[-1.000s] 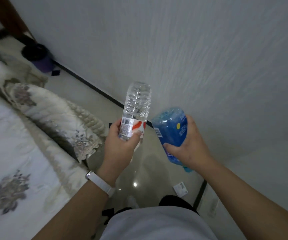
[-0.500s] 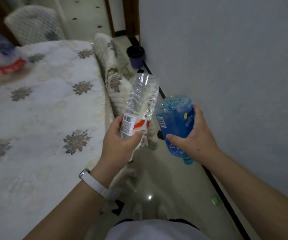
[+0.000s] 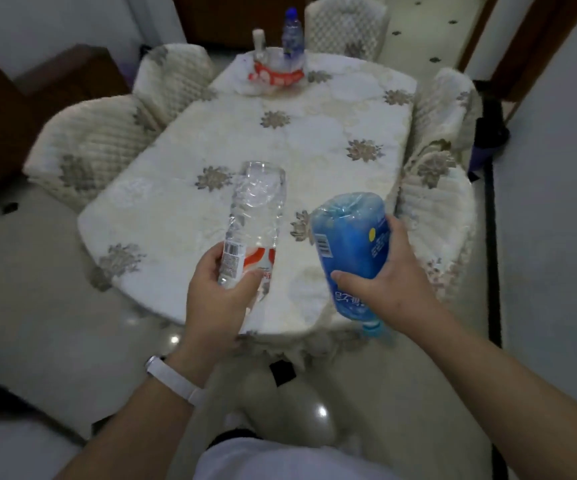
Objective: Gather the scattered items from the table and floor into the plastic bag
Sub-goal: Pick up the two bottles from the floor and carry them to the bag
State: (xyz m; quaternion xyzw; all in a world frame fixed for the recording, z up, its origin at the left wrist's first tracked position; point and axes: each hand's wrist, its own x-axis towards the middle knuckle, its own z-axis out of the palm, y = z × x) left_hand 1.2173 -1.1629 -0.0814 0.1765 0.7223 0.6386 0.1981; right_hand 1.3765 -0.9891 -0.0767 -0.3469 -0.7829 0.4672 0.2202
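My left hand (image 3: 217, 296) grips a clear plastic bottle (image 3: 256, 216) with a red and white label, held bottom-up over the near end of the table (image 3: 183, 216). My right hand (image 3: 384, 282) grips a blue plastic bottle (image 3: 349, 237), also bottom-up, its blue cap pointing down past the table edge. At the far end of the table stands a white plastic bag (image 3: 276, 72) with red print. A clear bottle (image 3: 258, 43) and a blue bottle (image 3: 292, 34) stick up out of the bag.
Quilted chairs stand around the table: two on the left (image 3: 93, 150), one at the far end (image 3: 346, 26), one on the right (image 3: 443, 109). A dark bin (image 3: 488, 143) sits by the right wall. Glossy tiled floor lies on the left.
My view has swung left from the wall to face the table squarely. The bag at the far end is now in full sight. Both hands keep hold of their bottles.
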